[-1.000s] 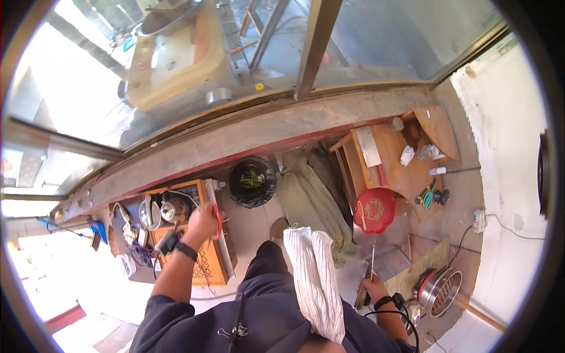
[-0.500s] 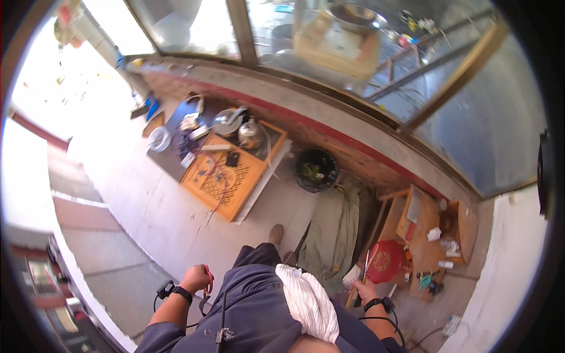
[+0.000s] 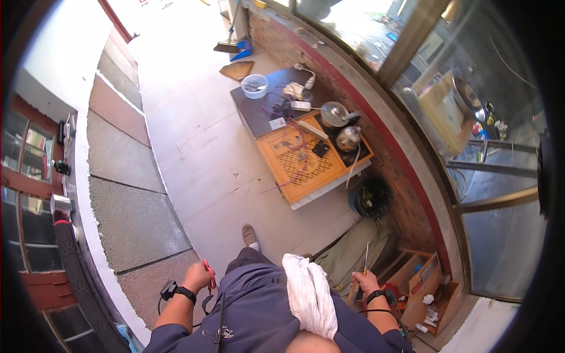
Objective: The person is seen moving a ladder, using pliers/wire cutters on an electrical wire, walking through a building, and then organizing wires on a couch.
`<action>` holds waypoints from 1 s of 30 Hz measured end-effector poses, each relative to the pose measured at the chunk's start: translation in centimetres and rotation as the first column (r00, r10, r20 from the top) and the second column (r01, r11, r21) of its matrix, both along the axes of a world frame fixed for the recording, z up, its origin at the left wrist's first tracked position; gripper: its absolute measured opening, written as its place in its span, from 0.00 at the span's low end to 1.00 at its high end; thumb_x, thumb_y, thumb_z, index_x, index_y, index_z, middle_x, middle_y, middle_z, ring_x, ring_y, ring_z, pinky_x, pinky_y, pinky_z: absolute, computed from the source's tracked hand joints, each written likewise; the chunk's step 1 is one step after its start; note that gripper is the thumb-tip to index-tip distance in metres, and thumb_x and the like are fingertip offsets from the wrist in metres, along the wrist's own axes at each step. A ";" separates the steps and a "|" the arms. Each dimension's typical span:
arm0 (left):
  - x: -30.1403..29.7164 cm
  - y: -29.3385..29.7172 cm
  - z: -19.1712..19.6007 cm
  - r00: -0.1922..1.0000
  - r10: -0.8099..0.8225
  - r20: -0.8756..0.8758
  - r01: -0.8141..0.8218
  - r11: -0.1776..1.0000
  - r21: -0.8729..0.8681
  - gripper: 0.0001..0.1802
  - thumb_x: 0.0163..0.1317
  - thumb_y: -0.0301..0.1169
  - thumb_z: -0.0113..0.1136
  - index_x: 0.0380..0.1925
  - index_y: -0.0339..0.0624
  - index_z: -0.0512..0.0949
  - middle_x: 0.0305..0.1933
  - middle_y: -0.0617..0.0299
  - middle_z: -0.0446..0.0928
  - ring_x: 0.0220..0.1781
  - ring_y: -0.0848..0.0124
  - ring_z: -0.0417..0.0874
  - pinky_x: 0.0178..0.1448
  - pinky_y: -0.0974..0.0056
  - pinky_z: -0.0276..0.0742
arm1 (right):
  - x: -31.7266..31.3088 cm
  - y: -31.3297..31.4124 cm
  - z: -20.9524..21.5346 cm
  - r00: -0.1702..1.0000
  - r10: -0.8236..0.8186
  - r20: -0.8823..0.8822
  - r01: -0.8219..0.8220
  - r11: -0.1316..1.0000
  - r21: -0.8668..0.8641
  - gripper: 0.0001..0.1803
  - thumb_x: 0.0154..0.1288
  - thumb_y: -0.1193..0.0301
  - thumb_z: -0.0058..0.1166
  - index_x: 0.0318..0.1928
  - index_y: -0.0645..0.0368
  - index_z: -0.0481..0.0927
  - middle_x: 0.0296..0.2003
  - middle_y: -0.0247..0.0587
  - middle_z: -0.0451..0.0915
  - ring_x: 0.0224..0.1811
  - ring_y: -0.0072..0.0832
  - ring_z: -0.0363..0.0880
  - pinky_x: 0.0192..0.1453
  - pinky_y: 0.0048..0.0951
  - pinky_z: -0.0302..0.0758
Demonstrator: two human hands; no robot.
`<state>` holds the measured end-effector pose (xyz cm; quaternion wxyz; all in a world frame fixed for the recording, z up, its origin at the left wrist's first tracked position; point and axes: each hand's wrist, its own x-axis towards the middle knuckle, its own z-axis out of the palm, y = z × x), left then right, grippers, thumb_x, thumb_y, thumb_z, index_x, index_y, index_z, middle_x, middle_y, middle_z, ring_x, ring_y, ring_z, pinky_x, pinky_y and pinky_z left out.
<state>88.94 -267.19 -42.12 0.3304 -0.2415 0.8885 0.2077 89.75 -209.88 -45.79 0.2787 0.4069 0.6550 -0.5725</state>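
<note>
My left hand (image 3: 199, 275) is closed round a red-handled tool (image 3: 210, 274); only its curved red handle shows, so I cannot tell its kind. It is held out beside my dark jacket, over the floor. On the other side, my right hand (image 3: 367, 282) grips a screwdriver (image 3: 367, 257), its thin metal shaft pointing up and away from me. A tan strip (image 3: 353, 292) shows beside that hand; whether I hold it is unclear. Right of this hand are wooden drawers (image 3: 425, 283) with small items inside. A white cloth (image 3: 307, 291) hangs down the front of my jacket.
Ahead stands a low table with an orange lattice panel (image 3: 294, 185), bearing wires, a kettle (image 3: 348, 139), a lidded pot (image 3: 334, 114) and a white tub (image 3: 255, 86). A black-lined bin (image 3: 372, 198) and green fabric (image 3: 347, 253) lie by the brick wall beneath the windows.
My view has swung left and I have stepped forward, so the table and bin now sit further right. Both hands keep their holds; the red stool-like disc is mostly hidden behind my right hand.
</note>
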 end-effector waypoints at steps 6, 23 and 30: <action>-1.5 -9.1 -2.3 0.984 0.169 -0.056 -0.168 0.985 0.030 0.13 0.50 0.35 0.63 0.31 0.36 0.79 0.34 0.41 0.81 0.40 0.45 0.83 0.44 0.50 0.78 | -10.7 -11.0 2.9 0.988 0.145 -0.054 -0.146 0.989 -0.016 0.12 0.57 0.68 0.61 0.35 0.61 0.73 0.23 0.39 0.77 0.23 0.32 0.79 0.31 0.34 0.77; -13.7 -24.3 -1.8 0.825 0.532 -0.194 -0.532 0.845 0.055 0.13 0.47 0.33 0.65 0.31 0.37 0.77 0.34 0.45 0.81 0.39 0.48 0.82 0.43 0.52 0.77 | -38.2 -32.9 0.6 0.865 0.500 -0.024 -0.501 0.863 -0.064 0.12 0.55 0.70 0.62 0.35 0.61 0.74 0.23 0.37 0.77 0.24 0.27 0.78 0.31 0.31 0.77; -20.3 -27.7 2.4 0.791 0.555 -0.258 -0.589 0.805 -0.074 0.16 0.46 0.30 0.63 0.33 0.33 0.72 0.35 0.41 0.78 0.41 0.44 0.81 0.44 0.51 0.76 | -51.0 -40.3 0.2 0.861 0.507 -0.047 -0.509 0.857 -0.081 0.13 0.55 0.69 0.62 0.37 0.62 0.75 0.24 0.38 0.78 0.24 0.28 0.78 0.31 0.32 0.78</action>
